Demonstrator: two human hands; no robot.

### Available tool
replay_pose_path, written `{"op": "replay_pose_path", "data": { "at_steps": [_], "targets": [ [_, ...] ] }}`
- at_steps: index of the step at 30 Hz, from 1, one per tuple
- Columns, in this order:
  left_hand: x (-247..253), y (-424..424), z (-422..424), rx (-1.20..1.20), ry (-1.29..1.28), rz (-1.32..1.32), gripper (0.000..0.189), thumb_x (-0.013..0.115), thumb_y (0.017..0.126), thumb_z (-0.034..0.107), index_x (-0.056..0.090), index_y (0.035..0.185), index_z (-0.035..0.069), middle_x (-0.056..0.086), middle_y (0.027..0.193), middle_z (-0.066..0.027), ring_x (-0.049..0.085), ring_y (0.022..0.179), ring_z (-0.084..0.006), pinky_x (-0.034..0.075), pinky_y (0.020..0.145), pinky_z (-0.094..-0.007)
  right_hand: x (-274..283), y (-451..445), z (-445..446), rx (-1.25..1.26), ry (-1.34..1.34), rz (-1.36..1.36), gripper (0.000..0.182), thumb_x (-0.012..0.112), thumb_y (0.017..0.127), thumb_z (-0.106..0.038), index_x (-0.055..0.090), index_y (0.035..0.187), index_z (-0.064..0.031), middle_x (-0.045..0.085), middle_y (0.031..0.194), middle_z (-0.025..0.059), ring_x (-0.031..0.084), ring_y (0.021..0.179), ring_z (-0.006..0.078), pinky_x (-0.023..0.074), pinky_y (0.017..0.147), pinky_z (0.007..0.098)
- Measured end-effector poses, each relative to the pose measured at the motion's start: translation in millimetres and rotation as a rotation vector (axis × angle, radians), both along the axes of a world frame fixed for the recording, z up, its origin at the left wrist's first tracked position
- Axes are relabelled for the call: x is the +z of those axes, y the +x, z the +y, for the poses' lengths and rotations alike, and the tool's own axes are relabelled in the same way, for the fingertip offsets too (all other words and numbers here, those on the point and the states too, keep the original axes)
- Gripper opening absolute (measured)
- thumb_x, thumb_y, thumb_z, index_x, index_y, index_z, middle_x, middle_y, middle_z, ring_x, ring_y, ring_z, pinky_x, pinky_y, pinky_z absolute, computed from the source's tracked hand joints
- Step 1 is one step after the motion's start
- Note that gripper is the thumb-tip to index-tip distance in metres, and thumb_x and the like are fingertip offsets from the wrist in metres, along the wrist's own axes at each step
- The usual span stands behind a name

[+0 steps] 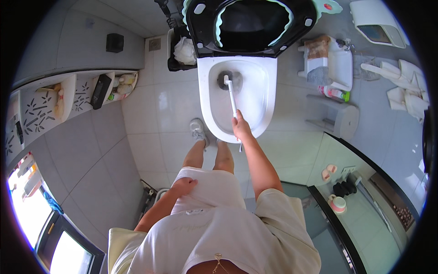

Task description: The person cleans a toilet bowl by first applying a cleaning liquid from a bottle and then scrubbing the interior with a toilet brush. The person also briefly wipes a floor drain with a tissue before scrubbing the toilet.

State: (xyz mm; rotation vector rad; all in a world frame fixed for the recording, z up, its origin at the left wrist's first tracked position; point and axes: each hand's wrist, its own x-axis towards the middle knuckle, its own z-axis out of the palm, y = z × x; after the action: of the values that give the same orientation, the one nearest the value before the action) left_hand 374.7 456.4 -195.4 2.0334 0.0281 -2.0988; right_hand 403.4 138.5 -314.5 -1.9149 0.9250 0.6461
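Observation:
My right hand (241, 126) grips the white handle of a toilet brush (232, 97) over the front of the bowl. The brush's dark head (224, 80) is down inside the white toilet bowl (255, 99), at its far left part. Behind the bowl, the black toilet seat and lid (251, 25) with mint-green scalloped trim are raised. My left hand (185, 186) rests against my white shorts (214, 191) near the thigh, fingers curled, with no object seen in it.
Left of the toilet stands a black bin (178, 65) holding white paper. At right are a white stool-like stand (342, 66) with cloths, a bottle (333, 93) and a grey-white wall holder (345, 118). A wall shelf (73, 92) runs along the left; a black-framed glass panel (337, 233) is lower right.

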Motion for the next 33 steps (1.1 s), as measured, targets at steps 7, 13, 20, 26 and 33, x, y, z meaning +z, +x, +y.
{"op": "replay_pose_path", "data": {
  "at_steps": [7, 13, 20, 26, 33],
  "targets": [
    [-17, -13, 33, 0.035, -0.072, -0.042, 0.045, 0.045, 0.085, 0.041, 0.064, 0.106, 0.005, 0.065, 0.095, -0.0151, 0.062, 0.088, -0.0281, 0.047, 0.082, -0.0370, 70, -143, -5, 0.361, -0.035, 0.130, 0.055, 0.050, 0.091, -0.023, 0.029, 0.141, -0.0166, 0.063, 0.084, 0.0246, 0.062, 0.073, 0.0407, 0.0486, 0.064, 0.0460],
    [-32, -13, 43, 0.089, -0.030, 0.020, 0.044, 0.045, 0.082, 0.037, 0.063, 0.106, 0.005, 0.065, 0.097, -0.0172, 0.062, 0.090, -0.0282, 0.047, 0.083, -0.0365, 5, 0, -8, -0.034, 0.118, 0.133, 0.055, 0.046, 0.094, -0.029, 0.024, 0.143, -0.0182, 0.057, 0.066, 0.0131, 0.053, 0.046, 0.0221, 0.0451, 0.045, 0.0371],
    [-31, -9, 41, 0.157, -0.035, -0.016, 0.050, 0.045, 0.087, 0.046, 0.063, 0.105, 0.002, 0.064, 0.093, -0.0150, 0.060, 0.090, -0.0251, 0.046, 0.082, -0.0339, 11, -107, 24, 0.215, -0.096, -0.171, 0.059, 0.049, 0.092, -0.027, 0.022, 0.144, -0.0206, 0.059, 0.064, 0.0188, 0.059, 0.051, 0.0303, 0.0464, 0.050, 0.0423],
    [-24, -13, 39, 0.289, -0.001, 0.046, 0.054, 0.047, 0.088, 0.049, 0.062, 0.110, 0.002, 0.064, 0.100, -0.0166, 0.060, 0.094, -0.0267, 0.044, 0.087, -0.0341, 66, -118, -2, 0.486, -0.166, 0.181, 0.058, 0.048, 0.091, -0.024, 0.023, 0.143, -0.0173, 0.062, 0.071, 0.0195, 0.060, 0.061, 0.0380, 0.0469, 0.058, 0.0479],
    [-21, -2, 34, 0.252, -0.043, 0.004, 0.046, 0.049, 0.085, 0.042, 0.064, 0.103, 0.002, 0.065, 0.091, -0.0126, 0.059, 0.086, -0.0221, 0.046, 0.080, -0.0332, -9, -5, -13, 0.251, -0.258, 0.284, 0.056, 0.042, 0.094, -0.029, 0.020, 0.144, -0.0190, 0.064, 0.086, 0.0212, 0.061, 0.080, 0.0391, 0.0482, 0.072, 0.0473]
  ]
}}
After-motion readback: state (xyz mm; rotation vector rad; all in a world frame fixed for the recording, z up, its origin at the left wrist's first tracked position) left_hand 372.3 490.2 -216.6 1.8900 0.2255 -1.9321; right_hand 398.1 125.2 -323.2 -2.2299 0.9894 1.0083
